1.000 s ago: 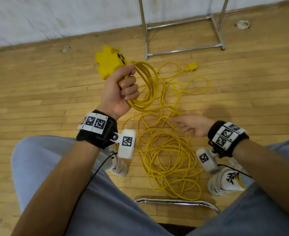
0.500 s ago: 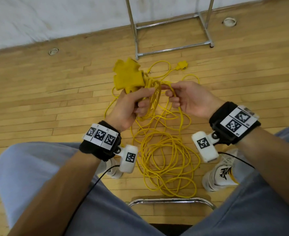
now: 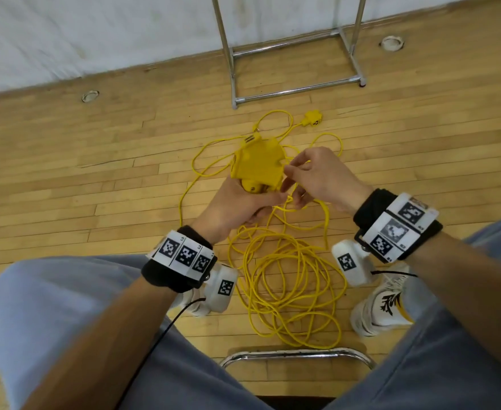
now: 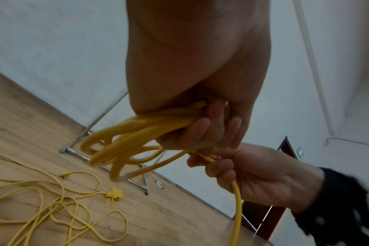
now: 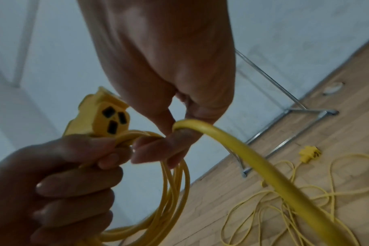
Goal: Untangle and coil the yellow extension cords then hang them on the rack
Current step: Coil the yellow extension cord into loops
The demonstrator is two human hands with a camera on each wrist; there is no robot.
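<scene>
Wood plank floor point(image 3: 66, 179) under a white wall; yellow extension cord point(image 3: 287, 285) piled loose on it, near side of the chrome rack point(image 3: 296, 93). Left hand point(image 3: 237, 202), left of the pile and above it: grip clenched round coiled loops and the socket block point(image 3: 258, 167). Right hand point(image 3: 320, 179), beside the block: grip pinching one strand. Small plug point(image 3: 312, 118) lies just before the rack.

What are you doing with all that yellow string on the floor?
It's an extension cord being wound up. The left hand grips the yellow socket block and a few finished loops. The right hand pinches the next stretch of cord. Most of it lies tangled on the floor, near the metal rack.
</scene>
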